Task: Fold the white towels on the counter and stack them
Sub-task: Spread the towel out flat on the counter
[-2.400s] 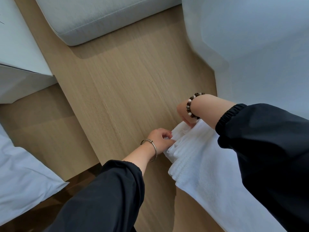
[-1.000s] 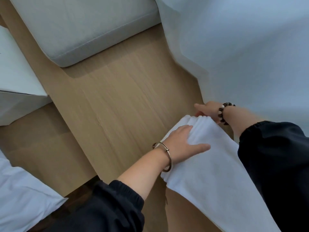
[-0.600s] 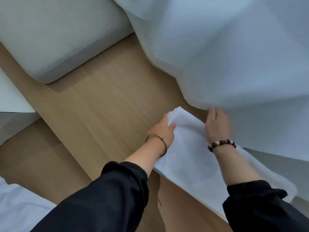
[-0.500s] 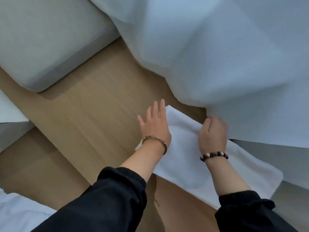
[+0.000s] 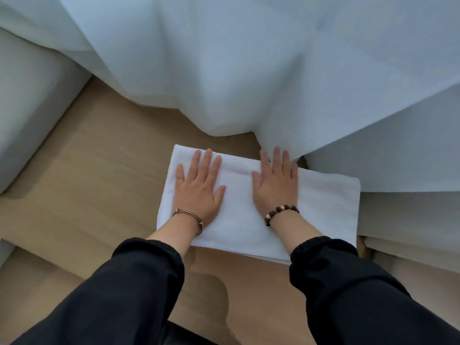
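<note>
While my left hand [image 5: 198, 188] and right hand [image 5: 275, 186] press flat, fingers straight and gripping nothing, on the folded white towel [image 5: 323, 207] lying mid-frame on the wooden worktop [image 5: 87, 190], I judge it soft, light and limp, best pinched at its corners.

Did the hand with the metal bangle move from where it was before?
Yes. The left hand slid right: it was half over the wooden counter, and now lies flat wholly on the white towel.
</note>
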Tool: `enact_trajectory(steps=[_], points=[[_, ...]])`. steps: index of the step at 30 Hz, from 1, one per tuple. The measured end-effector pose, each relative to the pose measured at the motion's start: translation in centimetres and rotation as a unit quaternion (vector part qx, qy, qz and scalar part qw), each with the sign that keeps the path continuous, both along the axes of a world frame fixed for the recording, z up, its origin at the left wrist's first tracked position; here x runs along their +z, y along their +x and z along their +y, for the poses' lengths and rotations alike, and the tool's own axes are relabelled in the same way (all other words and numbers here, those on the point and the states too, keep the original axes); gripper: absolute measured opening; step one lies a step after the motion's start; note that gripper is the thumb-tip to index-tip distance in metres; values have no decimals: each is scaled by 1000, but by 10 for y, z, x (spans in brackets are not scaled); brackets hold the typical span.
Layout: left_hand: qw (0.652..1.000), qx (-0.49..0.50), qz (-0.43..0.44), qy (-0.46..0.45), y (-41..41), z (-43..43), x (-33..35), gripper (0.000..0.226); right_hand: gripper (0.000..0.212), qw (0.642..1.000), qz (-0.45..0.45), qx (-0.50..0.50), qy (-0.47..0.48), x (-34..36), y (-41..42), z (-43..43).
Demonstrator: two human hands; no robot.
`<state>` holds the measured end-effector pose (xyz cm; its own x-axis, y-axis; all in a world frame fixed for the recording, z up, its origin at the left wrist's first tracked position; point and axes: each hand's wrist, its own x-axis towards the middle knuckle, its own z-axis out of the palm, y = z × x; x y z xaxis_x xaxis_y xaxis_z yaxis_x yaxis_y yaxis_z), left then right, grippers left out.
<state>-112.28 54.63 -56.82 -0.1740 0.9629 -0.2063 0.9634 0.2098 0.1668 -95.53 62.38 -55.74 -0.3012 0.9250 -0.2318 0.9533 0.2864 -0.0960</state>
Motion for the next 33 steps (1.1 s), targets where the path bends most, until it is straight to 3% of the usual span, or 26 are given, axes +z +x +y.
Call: enact_trajectory(steps=[5, 9, 11, 13, 14, 18, 23, 28, 33], points=[[1000, -5, 7, 11, 5, 0, 2, 62, 58, 994, -54, -96, 14, 9, 83, 1], [1000, 5, 2, 5, 2, 3, 4, 63, 63, 984, -34, -163, 58, 19, 60, -6], [1000, 5, 0, 9, 1, -1, 4, 62, 63, 997, 18, -52, 46, 18, 34, -19], [1000, 3, 0, 10, 2, -7, 2, 60, 60, 997, 11, 78, -5, 11, 28, -30], [1000, 3, 3, 11, 2, -8, 1, 60, 59, 996, 2, 82, -18, 8, 36, -25], [1000, 5, 8, 17, 4, -3, 1, 60, 58, 991, -46, -127, 18, 3, 85, -2], [1000, 6, 18, -7, 5, -4, 4, 59, 59, 971, -62, -231, 30, 9, 85, -7], [999, -3, -20, 39, 38, 1, 21, 64, 61, 994, 25, -107, 28, 17, 47, -34], [998, -61, -27, 5, 56, -12, 12, 61, 60, 999, 14, -27, -28, 10, 39, -57]])
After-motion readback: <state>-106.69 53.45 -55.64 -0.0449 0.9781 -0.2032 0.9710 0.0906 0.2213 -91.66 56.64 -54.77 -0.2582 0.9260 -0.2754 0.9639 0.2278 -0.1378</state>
